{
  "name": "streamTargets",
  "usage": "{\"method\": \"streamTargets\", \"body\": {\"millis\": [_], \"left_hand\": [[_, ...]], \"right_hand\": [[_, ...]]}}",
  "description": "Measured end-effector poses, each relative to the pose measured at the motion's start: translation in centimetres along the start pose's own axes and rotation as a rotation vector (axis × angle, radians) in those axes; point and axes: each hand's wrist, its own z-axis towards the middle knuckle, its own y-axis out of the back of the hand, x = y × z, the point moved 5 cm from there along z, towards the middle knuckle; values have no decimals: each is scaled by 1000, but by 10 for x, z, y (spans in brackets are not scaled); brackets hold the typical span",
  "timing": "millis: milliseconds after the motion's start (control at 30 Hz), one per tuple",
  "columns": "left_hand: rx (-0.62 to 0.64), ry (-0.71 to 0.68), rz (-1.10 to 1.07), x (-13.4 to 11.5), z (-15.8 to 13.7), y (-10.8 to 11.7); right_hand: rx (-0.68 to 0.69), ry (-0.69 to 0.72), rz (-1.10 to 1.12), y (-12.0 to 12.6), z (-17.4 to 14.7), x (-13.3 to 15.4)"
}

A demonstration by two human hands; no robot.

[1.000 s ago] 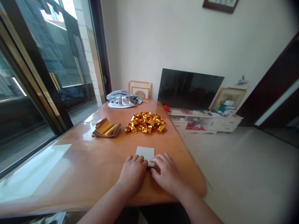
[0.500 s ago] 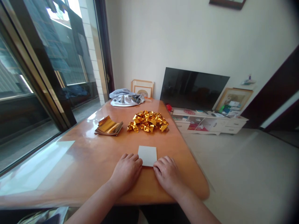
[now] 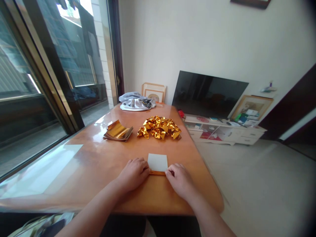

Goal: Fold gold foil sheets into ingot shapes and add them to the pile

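A square sheet of foil paper [image 3: 157, 162] lies pale side up on the table, close to its front edge. Along the near edge a narrow gold strip shows where the sheet is turned over. My left hand [image 3: 135, 172] pinches the near left corner, its fingers curled. At the near right corner my right hand [image 3: 179, 177] grips the paper between thumb and bent fingers. Beyond the hands lies a heap of folded gold foil pieces [image 3: 160, 127]. To its left sits a stack of gold foil sheets [image 3: 118, 131], the top ones curling up.
The glossy brown table [image 3: 98, 171] reaches toward the wall. Crumpled grey cloth [image 3: 135, 102] lies at its far end, near framed pictures [image 3: 154, 92]. On the right stand a large television [image 3: 209, 95] and a low white cabinet [image 3: 237, 133]. A sliding glass door [image 3: 37, 82] is at left.
The near edge of the sheet has been folded up, so a gold strip now shows between my hands. The whole view has shifted slightly.
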Motion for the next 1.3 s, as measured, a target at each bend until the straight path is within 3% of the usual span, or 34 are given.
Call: {"method": "streamTargets", "body": {"millis": [267,933,1300], "left_hand": [[81,80,29,3,9,2],[157,168,-21,6,16,6],[157,151,-15,5,15,5]], "right_hand": [[57,-127,-35,-7,11,-9],[152,-234,-30,-6,18,-12],[127,-216,-52,-5,18,-9]]}}
